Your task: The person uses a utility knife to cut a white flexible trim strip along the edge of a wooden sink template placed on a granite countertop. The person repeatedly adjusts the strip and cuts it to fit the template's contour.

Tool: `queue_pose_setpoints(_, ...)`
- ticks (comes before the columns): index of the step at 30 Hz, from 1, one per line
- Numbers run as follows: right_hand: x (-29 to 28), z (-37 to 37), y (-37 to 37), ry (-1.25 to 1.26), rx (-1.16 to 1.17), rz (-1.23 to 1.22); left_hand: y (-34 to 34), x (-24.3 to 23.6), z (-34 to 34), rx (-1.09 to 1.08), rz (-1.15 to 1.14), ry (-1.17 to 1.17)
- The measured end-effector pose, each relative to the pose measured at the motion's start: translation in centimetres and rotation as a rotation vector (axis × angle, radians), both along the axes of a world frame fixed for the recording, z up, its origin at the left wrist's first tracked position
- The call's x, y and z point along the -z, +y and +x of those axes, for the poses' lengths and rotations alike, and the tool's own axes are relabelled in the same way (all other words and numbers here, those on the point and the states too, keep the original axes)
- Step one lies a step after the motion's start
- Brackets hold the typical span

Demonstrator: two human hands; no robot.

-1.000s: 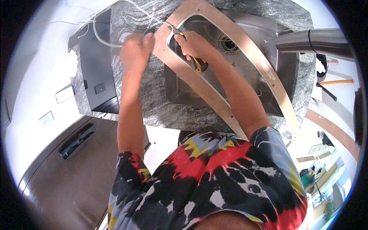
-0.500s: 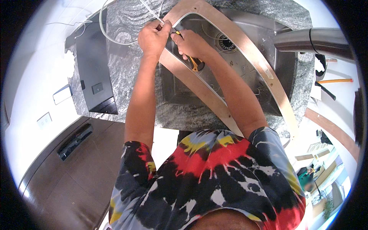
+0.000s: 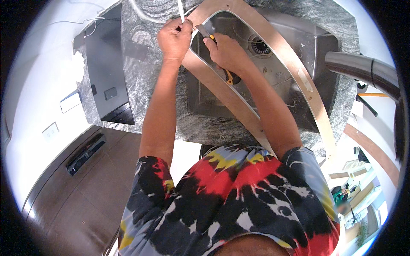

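Observation:
My left hand (image 3: 175, 42) is closed in a pinch on a thin white edging strip (image 3: 181, 8), whose free end sticks up past the fingers. It is at the upper left corner of a plywood frame (image 3: 299, 77) with a long rounded opening, lined along its inner edge with white. In my right hand (image 3: 228, 53) is a yellow and black utility knife (image 3: 230, 78). The grey blade points up and left, close to my left fingers and the frame's inner corner. My right palm hides most of the handle.
Beneath the frame is a dark sink (image 3: 205, 100) with a round drain (image 3: 261, 45) and scraps in it, set in a grey stone counter (image 3: 205, 130). A dark faucet (image 3: 348, 66) juts in from the right. On the left stands a glossy black panel (image 3: 106, 64).
My right hand and the knife have drawn slightly right, apart from my left fingers. The strip's free end now points straighter up. The whole view has shifted a little.

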State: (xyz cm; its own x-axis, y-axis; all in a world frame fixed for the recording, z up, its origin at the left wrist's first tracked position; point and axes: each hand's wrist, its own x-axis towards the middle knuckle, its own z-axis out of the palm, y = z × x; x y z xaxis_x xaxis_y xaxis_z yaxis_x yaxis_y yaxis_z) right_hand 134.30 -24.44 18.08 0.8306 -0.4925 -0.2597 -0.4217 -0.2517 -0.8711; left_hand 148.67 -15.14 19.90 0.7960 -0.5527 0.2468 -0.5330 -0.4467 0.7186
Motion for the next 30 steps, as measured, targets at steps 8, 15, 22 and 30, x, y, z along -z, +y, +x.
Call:
queue_pose_setpoints(8,-1.6,-0.5,-0.2,0.016,-0.051,0.001,0.2,1.3,1.2,0.039,-0.049,-0.399)
queue_pose_setpoints(15,-2.3,-0.2,0.1,0.053,-0.062,-0.011,0.3,1.7,0.9,-0.054,-0.133,-0.062)
queue_pose_setpoints(22,-1.6,-0.1,0.3,0.058,-0.061,-0.066,0.3,0.9,0.7,-0.085,-0.028,-0.144)
queue_pose_setpoints(30,-2.9,0.6,-0.6,0.137,-0.104,0.172,0.5,1.0,0.5,-0.084,-0.059,-0.057)
